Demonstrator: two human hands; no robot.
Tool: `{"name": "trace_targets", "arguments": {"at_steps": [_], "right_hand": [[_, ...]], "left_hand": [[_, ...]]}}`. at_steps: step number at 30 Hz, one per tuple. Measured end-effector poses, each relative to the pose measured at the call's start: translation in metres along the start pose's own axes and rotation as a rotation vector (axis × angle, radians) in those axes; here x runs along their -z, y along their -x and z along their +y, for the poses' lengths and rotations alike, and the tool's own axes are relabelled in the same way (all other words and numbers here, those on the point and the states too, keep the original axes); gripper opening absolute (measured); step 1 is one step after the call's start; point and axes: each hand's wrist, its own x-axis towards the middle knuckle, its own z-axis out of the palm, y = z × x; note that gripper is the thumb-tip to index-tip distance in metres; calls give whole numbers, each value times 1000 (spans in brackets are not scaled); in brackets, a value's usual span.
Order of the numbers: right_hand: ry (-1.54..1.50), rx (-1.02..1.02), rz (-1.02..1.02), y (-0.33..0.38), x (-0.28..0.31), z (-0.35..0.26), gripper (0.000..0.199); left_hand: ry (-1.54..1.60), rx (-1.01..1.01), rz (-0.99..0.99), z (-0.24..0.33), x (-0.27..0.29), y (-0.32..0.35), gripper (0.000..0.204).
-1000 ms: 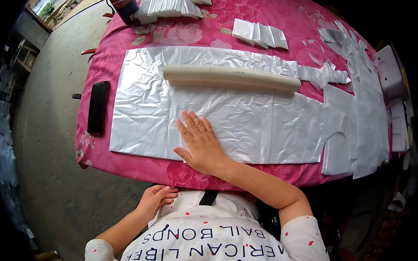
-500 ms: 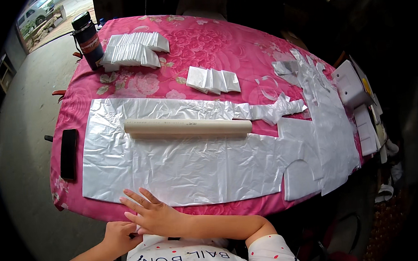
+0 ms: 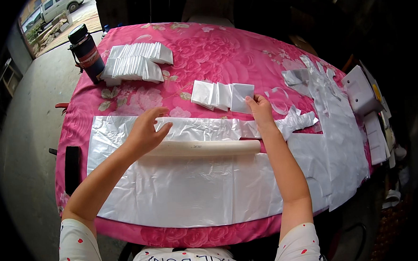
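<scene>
My right hand (image 3: 262,109) pinches the right edge of a folded white plastic bag (image 3: 241,97). This flat square lies at the right end of a short row of similar folded bags (image 3: 212,94). My left hand (image 3: 148,130) is open, thumb and fingers apart and nothing between them. It hovers at the left end of a cream tube (image 3: 210,148), covering that end. Under the tube spreads a large stack of flat, silvery-white plastic bags (image 3: 188,193), wrinkled across its surface.
Rows of folded bags (image 3: 137,63) stand at the far left beside a dark flask (image 3: 87,54). A black phone (image 3: 72,170) lies at the left edge. More loose plastic bags (image 3: 339,142) cover the right side, near white boxes (image 3: 360,87). Pink floral cloth (image 3: 205,50) covers the table.
Both hands have moved from near my body out over the table. The right hand now holds a folded bag at the short row's right end. The head view has shifted slightly.
</scene>
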Motion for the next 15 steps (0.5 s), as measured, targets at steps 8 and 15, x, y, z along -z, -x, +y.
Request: {"name": "trace_targets", "arguments": {"at_steps": [8,15], "right_hand": [[801,-92,66,-54,-1,17,54],[597,-162,-189,-50,-42,19,55]], "left_hand": [[155,378,110,-61,-78,-126,57],[321,575,-80,-31,-122,-167,44]]}}
